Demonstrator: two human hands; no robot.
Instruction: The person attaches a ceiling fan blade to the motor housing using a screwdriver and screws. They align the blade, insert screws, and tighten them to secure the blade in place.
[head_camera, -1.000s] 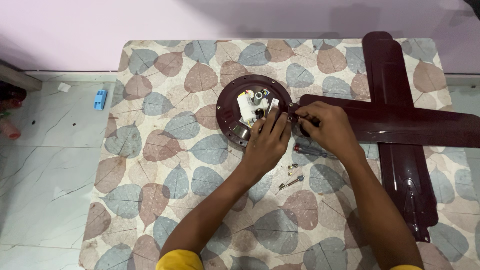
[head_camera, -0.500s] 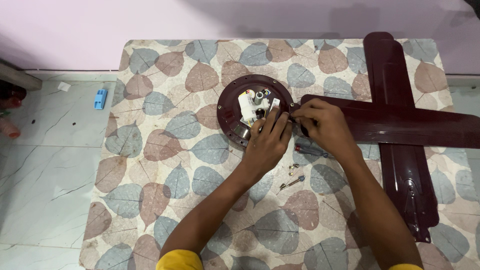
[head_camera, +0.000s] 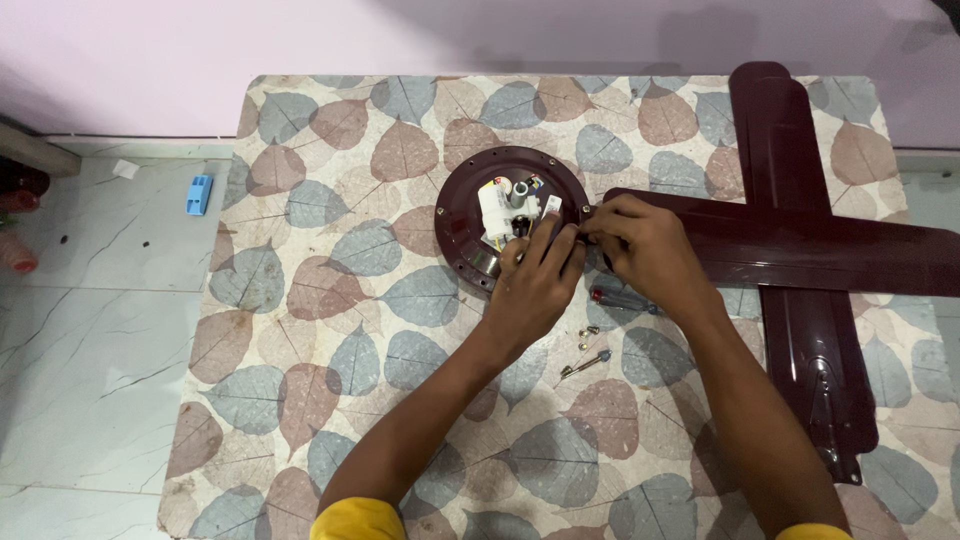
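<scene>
Leaf-print mat (head_camera: 330, 300) on pale stone floor (head_camera: 90, 350), both hands — left hand (head_camera: 530, 285) & right hand (head_camera: 640, 245) — fingers pinched shut at rim of round dark-red fan motor (head_camera: 470, 215), grip on what unclear.

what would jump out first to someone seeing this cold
Two bare hands, left hand and right hand, meet at the right rim of a round maroon fan motor housing at the middle of a leaf-patterned mat. Long glossy maroon fan blades form a cross at the right, with small loose screws just below the hands.
</scene>
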